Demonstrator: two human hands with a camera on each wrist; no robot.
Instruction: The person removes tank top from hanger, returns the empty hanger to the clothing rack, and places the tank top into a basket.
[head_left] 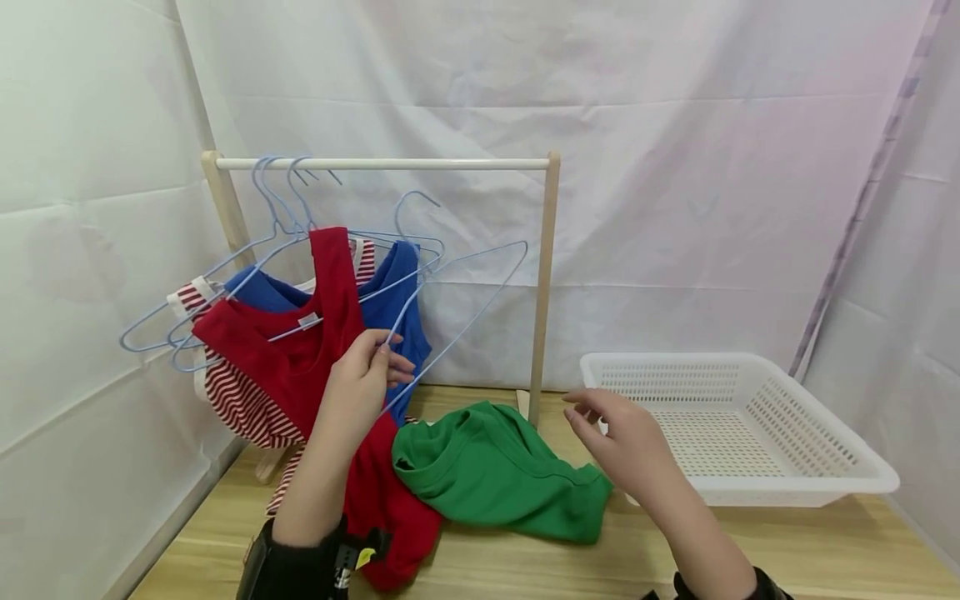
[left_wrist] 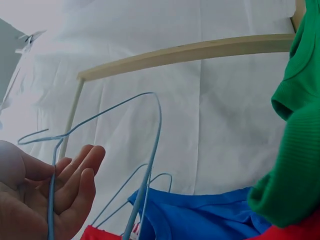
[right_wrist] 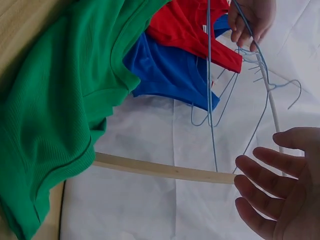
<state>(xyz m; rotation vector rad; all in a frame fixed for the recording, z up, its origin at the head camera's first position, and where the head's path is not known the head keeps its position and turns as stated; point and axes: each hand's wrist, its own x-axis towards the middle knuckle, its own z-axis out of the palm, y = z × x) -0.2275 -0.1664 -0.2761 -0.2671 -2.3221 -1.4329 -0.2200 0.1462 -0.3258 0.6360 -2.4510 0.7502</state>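
Note:
My left hand (head_left: 362, 372) pinches one side of an empty blue wire hanger (left_wrist: 160, 118) between thumb and fingers. The hanger's hook points up, in front of the rack. Below and to the right of that hand, a green ribbed garment (head_left: 504, 475) lies crumpled on the wooden table. My right hand (head_left: 628, 435) is raised beside the basket, fingers loosely bent and holding nothing; the right wrist view shows them spread apart. Close behind my left hand hangs a red sleeveless top (head_left: 341, 292).
A clothes rack with a white bar (head_left: 450, 164) and wooden posts (head_left: 545, 283) stands behind. On it, blue hangers carry the red top, a blue top (head_left: 393, 300) and a red-and-white striped garment (head_left: 243, 404). At right sits a white perforated basket (head_left: 787, 486).

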